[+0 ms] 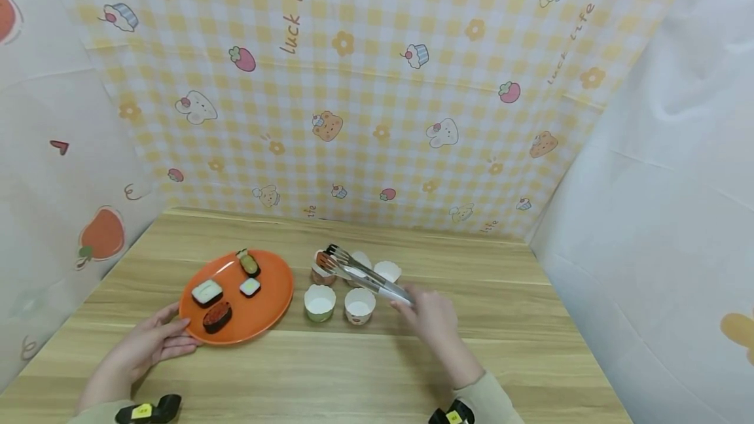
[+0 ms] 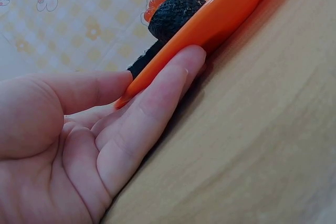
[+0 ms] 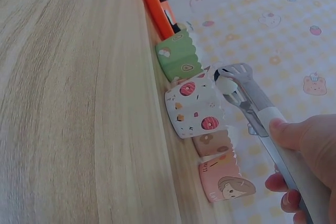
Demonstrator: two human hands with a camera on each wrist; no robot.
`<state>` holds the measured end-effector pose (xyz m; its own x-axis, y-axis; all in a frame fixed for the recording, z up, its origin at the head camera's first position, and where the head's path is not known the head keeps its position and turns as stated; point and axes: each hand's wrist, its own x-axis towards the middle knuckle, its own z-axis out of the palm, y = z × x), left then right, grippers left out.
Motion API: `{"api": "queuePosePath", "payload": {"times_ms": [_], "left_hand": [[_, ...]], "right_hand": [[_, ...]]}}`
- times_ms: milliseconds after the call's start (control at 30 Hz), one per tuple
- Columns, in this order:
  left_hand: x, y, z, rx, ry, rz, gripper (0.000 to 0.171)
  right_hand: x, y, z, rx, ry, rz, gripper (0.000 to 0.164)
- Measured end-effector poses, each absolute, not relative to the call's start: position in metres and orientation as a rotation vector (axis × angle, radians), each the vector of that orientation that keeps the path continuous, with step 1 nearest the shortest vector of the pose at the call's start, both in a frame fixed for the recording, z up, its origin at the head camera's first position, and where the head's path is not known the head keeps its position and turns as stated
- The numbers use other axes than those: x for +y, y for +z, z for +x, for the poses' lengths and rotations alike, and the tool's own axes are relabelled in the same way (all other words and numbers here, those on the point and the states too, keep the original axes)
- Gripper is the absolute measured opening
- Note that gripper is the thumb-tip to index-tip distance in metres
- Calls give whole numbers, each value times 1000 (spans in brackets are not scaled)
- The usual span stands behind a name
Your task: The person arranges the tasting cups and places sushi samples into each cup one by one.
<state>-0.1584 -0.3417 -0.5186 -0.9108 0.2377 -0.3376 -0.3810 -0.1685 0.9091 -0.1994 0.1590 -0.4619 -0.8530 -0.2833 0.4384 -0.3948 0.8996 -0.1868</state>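
Note:
My left hand [image 1: 156, 342] pinches the near left rim of an orange plate [image 1: 265, 313], thumb at the top edge and fingers underneath. On the plate lie several sushi pieces, among them a roe-topped one [image 1: 218, 317] and a white-topped roll [image 1: 207, 293]. My right hand [image 1: 432, 319] grips metal tongs [image 1: 371, 278] with pale handles. Between the tong tips is a small sushi piece [image 3: 226, 84], dark and white in the right wrist view. In the head view the tips are over a brown paper cup [image 1: 324, 276] at the back left of the cup group.
In front stand a green paper cup [image 1: 320, 306] and a white patterned cup [image 1: 360, 307]. Two more cups, one of them the right-hand cup [image 1: 387, 271], stand behind, partly under the tongs. A checked cloth [image 1: 377, 84] hangs behind the wooden table [image 1: 330, 378].

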Motion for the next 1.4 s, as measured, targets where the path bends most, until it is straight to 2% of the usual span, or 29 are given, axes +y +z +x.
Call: {"api": "queuePosePath", "payload": {"times_ms": [967,1400], "left_hand": [[-341,-516,-157,1717,2119,-161,84],[-340,-517,-157,1736,2120,-204,83]], "right_hand": [[158,-466,-203,-2662,324,513,29],[159,-463,-204,-2715,341,466,37]]}}
